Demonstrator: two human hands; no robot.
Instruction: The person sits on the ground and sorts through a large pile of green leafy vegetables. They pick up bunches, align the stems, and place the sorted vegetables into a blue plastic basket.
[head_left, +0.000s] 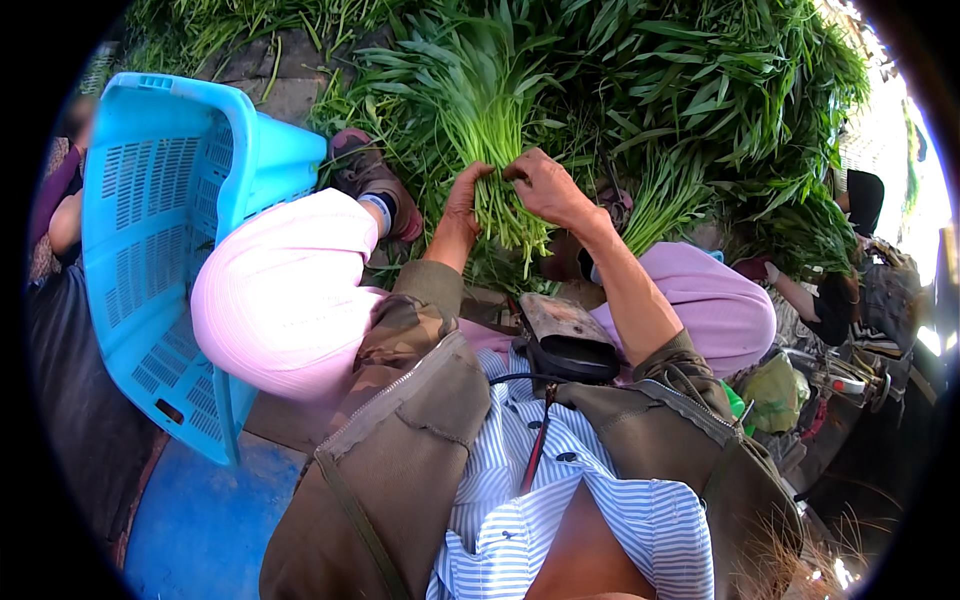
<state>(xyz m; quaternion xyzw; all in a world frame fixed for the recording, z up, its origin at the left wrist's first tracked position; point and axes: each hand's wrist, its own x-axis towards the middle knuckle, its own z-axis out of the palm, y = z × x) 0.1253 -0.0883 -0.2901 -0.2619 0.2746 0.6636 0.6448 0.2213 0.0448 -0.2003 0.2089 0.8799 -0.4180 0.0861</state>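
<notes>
A bunch of long-leaved green vegetable stems (495, 142), which looks like water spinach, stands out between my knees with its cut ends toward me. My left hand (466, 196) grips the bunch from the left, its thumb across the stems. On the other side my right hand (546, 187) has its fingers curled against the upper stems; whether it pinches any of them is hidden. Beyond the bunch spreads a large heap of the same greens (675, 82). A smaller bundle (664, 202) lies to the right of my right forearm.
A blue plastic basket (154, 247) lies tipped on its side at my left. Past it sits a person (64, 202), partly in view. Another person's arm (799, 296) reaches toward greens at right. A bicycle-like metal frame (840, 379) and a pale green bag (776, 394) lie behind my right knee.
</notes>
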